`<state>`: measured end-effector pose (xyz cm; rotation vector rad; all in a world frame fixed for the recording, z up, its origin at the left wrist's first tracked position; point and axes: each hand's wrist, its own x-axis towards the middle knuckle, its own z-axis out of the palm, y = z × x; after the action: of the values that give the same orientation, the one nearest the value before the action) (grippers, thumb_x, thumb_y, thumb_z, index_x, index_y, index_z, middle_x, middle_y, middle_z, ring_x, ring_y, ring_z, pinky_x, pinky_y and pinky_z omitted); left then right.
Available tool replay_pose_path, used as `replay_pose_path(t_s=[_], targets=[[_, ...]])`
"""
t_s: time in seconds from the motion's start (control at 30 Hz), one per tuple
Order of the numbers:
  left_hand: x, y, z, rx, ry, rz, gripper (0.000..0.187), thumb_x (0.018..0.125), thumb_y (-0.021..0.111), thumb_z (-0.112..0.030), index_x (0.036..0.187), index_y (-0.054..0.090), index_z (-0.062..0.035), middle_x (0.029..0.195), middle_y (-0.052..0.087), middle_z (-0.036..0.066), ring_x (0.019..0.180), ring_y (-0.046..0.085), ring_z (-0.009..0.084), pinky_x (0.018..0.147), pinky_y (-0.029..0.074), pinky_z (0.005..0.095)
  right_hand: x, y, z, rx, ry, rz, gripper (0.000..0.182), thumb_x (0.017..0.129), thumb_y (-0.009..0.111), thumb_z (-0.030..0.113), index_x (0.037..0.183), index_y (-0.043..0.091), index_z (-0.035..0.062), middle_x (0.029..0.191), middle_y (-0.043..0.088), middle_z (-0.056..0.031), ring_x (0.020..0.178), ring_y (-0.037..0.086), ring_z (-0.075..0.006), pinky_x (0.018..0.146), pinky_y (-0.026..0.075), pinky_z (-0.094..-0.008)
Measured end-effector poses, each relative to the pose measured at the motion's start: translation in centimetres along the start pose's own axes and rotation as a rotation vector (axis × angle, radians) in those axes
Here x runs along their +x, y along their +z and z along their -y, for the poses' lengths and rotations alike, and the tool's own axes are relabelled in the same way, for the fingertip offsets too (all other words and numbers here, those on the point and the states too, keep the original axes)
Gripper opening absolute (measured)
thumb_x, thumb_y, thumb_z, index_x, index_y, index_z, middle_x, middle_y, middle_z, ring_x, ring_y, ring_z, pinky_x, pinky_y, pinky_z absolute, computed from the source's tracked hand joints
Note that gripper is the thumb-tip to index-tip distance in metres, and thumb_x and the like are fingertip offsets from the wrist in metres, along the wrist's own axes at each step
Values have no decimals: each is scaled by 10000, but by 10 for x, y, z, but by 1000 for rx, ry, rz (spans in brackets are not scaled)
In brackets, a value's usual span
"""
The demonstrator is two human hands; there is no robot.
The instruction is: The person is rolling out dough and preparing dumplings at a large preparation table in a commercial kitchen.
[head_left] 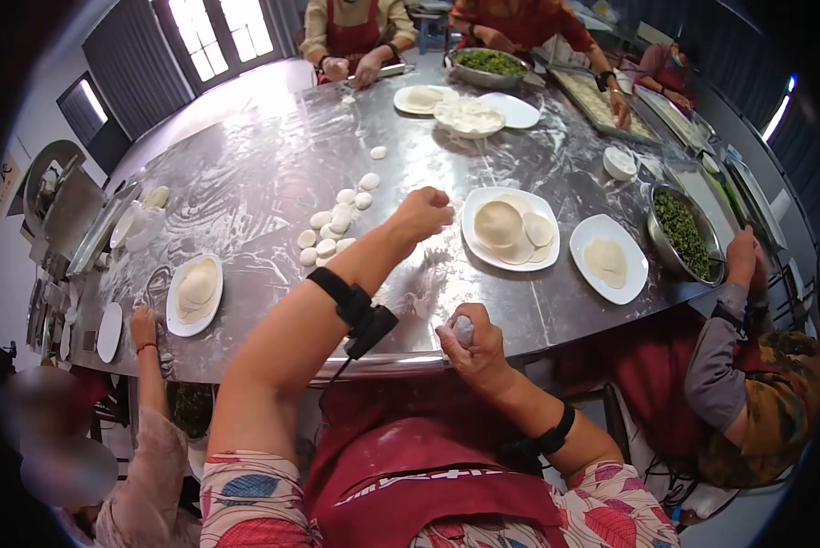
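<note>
Reaching over the metal table, my left hand [421,217] has curled, closed fingers; whatever they hold, if anything, is hidden. It is just left of a square white plate [472,239] bearing round flat dough wrappers [499,225]. Close to the table's front edge, my right hand [479,353] is wrapped round a small greyish-white rounded thing [463,331] too unclear to name. Several white dough pieces [340,219] lie on the floured surface left of my left hand.
Another plate of wrappers [578,245] and a bowl of chopped greens [680,234] are at right; a co-worker's hand [744,256] is beside the bowl. At left, a co-worker's hand [143,325] is near a plate [183,320]. Two people work across the metal table [245,173].
</note>
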<state>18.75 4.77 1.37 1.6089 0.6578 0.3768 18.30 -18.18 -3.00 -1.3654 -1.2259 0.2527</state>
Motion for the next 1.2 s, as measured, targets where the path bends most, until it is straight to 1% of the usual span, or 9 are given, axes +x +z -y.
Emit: replay_pose_path(t_s=[0.2, 0.27, 0.33, 0.47, 0.6, 0.63, 0.77, 1.07, 1.2], targets=[[-50, -75, 28, 535, 102, -109, 248, 785, 615, -74, 1010, 632, 28, 878, 643, 77, 809, 591, 153, 730, 479, 281, -1, -1, 3, -4, 17, 7, 269, 817, 660, 40, 989, 453, 45, 646, 536, -131, 477, 574, -245, 452, 437, -325], [-68, -107, 39, 524, 76, -187, 231, 782, 605, -59, 995, 632, 26, 855, 644, 69, 788, 587, 143, 715, 478, 279, 0, 2, -7, -32, -33, -25, 259, 812, 665, 44, 972, 461, 50, 642, 541, -123, 490, 585, -238, 450, 439, -328], [-92, -129, 37, 464, -2, -309, 171, 759, 619, -55, 914, 656, 7, 865, 670, 112, 816, 628, 201, 727, 495, 314, 3, 3, -7, -57, -20, -26, 253, 809, 668, 46, 964, 468, 52, 633, 550, -117, 494, 589, -234, 453, 445, -330], [-121, -163, 59, 739, -71, -309, 180, 744, 629, -123, 897, 673, -39, 880, 672, 158, 857, 650, 253, 730, 498, 358, 6, 8, -7, -7, 13, -62, 219, 830, 655, 43, 946, 469, 59, 600, 552, -80, 492, 576, -148, 448, 435, -272], [-142, -143, 53, 934, -153, -276, 242, 752, 656, -261, 868, 678, -49, 908, 666, 173, 867, 646, 295, 748, 496, 409, 6, 7, -5, 5, 29, -37, 205, 861, 623, 41, 947, 439, 64, 577, 537, -44, 494, 564, -112, 444, 425, -252], [-142, -138, 50, 917, -206, -292, 344, 748, 674, -345, 888, 679, -30, 928, 665, 187, 894, 643, 311, 768, 492, 423, 6, 8, -4, 1, 33, -40, 203, 867, 617, 43, 949, 433, 64, 573, 533, -38, 493, 561, -107, 443, 422, -249], [-126, -127, 65, 875, -214, -391, 368, 654, 753, -384, 758, 617, -59, 818, 638, 134, 839, 623, 285, 732, 475, 398, 7, 8, -2, 9, 38, -27, 205, 879, 611, 58, 954, 420, 60, 577, 533, -37, 493, 557, -104, 442, 426, -244], [-135, -116, 74, 654, -12, -497, 237, 647, 740, -160, 794, 601, -36, 809, 601, 111, 764, 598, 228, 680, 484, 336, -4, 6, 3, 34, 51, -18, 192, 889, 591, 45, 960, 414, 62, 594, 529, -33, 496, 548, -97, 439, 430, -235], [-149, -85, 79, 320, 53, 18, 223, 709, 684, -98, 907, 657, 1, 785, 645, 117, 751, 611, 195, 689, 486, 322, -1, 7, 0, 18, 71, -28, 195, 879, 596, 38, 959, 420, 64, 590, 526, -36, 492, 549, -104, 433, 427, -246]])
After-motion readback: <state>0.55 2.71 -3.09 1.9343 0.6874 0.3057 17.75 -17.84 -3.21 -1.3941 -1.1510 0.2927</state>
